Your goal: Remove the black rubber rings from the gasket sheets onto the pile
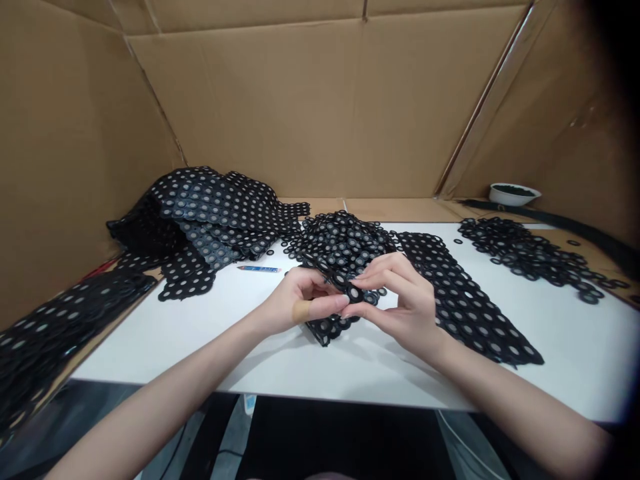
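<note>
Head camera view, looking down at my two bare hands over a white tabletop (150,353). My left hand (295,300) and right hand (403,303) meet near the centre, fingers curled, together pinching a black ring (355,293) with a pale metal centre. It is one of many rings joined into a flexible mesh sheet (330,331). The ring sits straight ahead of me, slightly nearer my right hand. The sheet dips below my hands, and its long axis runs away from me into a heaped pile (343,240). More mesh sheets (465,313) lie to either side. A blue pen (259,269) lies beyond my left hand, and a white bowl (514,194) sits far right, by cardboard walls (300,100). I can read no brand, label or writing.
</note>
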Action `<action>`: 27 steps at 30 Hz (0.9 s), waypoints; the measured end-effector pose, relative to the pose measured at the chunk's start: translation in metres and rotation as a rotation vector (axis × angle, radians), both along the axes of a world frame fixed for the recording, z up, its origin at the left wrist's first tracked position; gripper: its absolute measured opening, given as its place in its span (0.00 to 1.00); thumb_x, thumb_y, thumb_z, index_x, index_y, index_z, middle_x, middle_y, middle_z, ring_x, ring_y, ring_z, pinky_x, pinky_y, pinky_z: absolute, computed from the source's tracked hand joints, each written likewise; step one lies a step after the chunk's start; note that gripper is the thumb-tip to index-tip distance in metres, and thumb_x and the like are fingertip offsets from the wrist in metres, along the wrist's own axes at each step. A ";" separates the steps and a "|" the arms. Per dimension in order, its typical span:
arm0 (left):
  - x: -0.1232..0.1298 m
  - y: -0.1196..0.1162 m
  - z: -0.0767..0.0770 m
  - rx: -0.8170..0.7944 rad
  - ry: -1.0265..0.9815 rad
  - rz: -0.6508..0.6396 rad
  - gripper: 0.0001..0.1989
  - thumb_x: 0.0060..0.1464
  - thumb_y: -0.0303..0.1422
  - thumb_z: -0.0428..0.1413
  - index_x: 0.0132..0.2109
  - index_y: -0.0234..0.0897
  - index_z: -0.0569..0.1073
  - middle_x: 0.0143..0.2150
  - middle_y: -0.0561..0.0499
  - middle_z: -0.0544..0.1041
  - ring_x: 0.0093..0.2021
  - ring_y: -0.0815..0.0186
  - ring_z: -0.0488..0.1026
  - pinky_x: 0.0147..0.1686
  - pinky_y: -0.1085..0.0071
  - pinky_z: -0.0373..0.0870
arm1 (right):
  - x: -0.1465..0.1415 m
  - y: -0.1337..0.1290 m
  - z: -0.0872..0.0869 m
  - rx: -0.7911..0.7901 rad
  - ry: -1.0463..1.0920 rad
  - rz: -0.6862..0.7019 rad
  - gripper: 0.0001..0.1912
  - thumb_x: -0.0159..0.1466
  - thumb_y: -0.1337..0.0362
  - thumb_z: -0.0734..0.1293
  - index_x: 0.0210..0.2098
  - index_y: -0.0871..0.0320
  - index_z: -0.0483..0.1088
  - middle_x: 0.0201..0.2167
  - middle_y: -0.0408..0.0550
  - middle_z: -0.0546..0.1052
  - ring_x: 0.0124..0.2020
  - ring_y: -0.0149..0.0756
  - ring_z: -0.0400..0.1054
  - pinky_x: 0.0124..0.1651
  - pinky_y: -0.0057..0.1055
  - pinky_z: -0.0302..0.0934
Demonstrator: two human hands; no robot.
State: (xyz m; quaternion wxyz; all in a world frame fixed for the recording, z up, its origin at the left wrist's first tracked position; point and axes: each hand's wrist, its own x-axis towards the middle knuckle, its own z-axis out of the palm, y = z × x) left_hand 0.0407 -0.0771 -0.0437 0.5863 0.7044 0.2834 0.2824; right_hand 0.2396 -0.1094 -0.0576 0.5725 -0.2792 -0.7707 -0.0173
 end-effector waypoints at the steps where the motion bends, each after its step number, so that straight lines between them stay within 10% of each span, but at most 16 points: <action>1: 0.000 -0.001 0.000 0.014 0.002 0.001 0.17 0.51 0.41 0.61 0.34 0.27 0.75 0.31 0.46 0.76 0.29 0.71 0.70 0.28 0.79 0.66 | 0.000 0.000 -0.001 -0.008 0.004 0.005 0.15 0.49 0.69 0.78 0.34 0.58 0.72 0.30 0.47 0.73 0.33 0.39 0.66 0.35 0.38 0.64; 13: -0.003 0.000 0.003 0.149 -0.038 0.039 0.15 0.53 0.37 0.59 0.29 0.26 0.73 0.27 0.46 0.77 0.26 0.72 0.72 0.25 0.82 0.67 | 0.002 0.000 0.002 -0.144 -0.010 0.090 0.13 0.55 0.64 0.75 0.38 0.58 0.72 0.33 0.49 0.73 0.37 0.39 0.66 0.39 0.39 0.62; 18: -0.010 0.003 0.011 0.145 -0.018 -0.141 0.13 0.55 0.35 0.56 0.31 0.26 0.73 0.27 0.46 0.75 0.27 0.71 0.72 0.28 0.80 0.68 | 0.009 0.003 0.008 -0.269 0.007 0.213 0.17 0.58 0.59 0.72 0.45 0.55 0.70 0.41 0.50 0.72 0.45 0.42 0.66 0.49 0.41 0.61; 27: -0.021 0.004 0.046 0.286 0.257 -0.297 0.10 0.53 0.34 0.56 0.32 0.28 0.72 0.29 0.50 0.73 0.29 0.73 0.69 0.29 0.81 0.65 | 0.007 0.012 0.055 -0.717 -0.217 0.401 0.37 0.59 0.55 0.71 0.63 0.46 0.53 0.61 0.46 0.61 0.61 0.42 0.57 0.62 0.40 0.54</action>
